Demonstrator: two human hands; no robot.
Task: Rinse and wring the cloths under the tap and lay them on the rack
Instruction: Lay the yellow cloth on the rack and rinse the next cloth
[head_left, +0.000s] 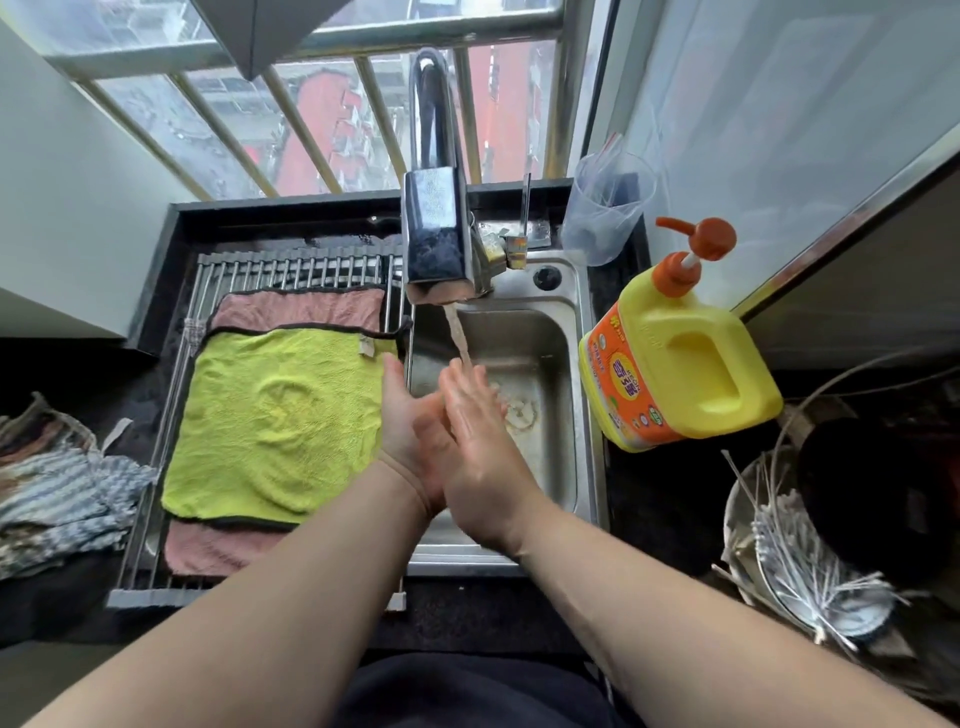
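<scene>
From the head camera, looking down over the sink (545, 332): the tap (439, 218) is running, and a thin stream of water (460, 338) falls onto the person's fingers. The left hand (408, 421) and the right hand (485, 447) meet palm to palm over the basin. The fingers of both are straight and flat against each other, and neither has hold of anything. The right hand lies partly over the left, its fingertips in the stream.

Just left of the hands, a metal rack (291, 265) spans the left part of the sink. A green cloth (280, 421) is spread flat on it, its right edge close beside the left thumb. Under it lies a pink cloth (301, 309), showing at the far edge and again at the near corner.

On the dark table (654, 499) right of the sink, a yellow soap bottle (680, 374) with an orange pump stands at the basin's rim. A clear plastic cup (608, 208) sits behind it by the window. Far left, a crumpled striped cloth (57, 493) lies off the rack.
</scene>
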